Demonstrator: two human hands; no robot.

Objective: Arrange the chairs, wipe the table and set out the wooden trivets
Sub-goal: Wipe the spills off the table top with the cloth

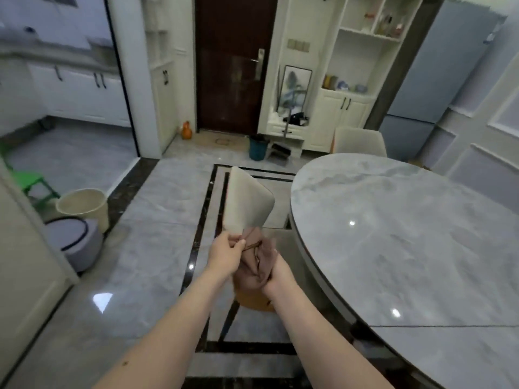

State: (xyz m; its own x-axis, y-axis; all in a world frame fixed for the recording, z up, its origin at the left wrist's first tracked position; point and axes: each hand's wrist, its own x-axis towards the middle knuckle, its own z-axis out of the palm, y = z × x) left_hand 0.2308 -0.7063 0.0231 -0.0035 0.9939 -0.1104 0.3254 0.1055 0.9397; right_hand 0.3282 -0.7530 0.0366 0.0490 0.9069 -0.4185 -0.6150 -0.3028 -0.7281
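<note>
Both my hands hold a bunched brown cloth [257, 262] in front of me, left of the round grey marble table [407, 234]. My left hand [226, 252] pinches its upper edge; my right hand [276, 272] grips its lower part. A beige chair [247, 202] stands just beyond my hands, tucked at the table's left edge, its seat partly hidden by the cloth. An orange part of it [254, 301] shows below my hands. A second beige chair [359, 141] stands at the table's far side. No wooden trivets are in view.
A beige bin [84, 206] and a round grey robot-vacuum dock [73, 242] sit on the floor at left, with a green stool [28, 183] behind. A teal bucket [257, 148] stands near the dark door [233, 63]. Shelving and a fridge [438, 66] line the back right.
</note>
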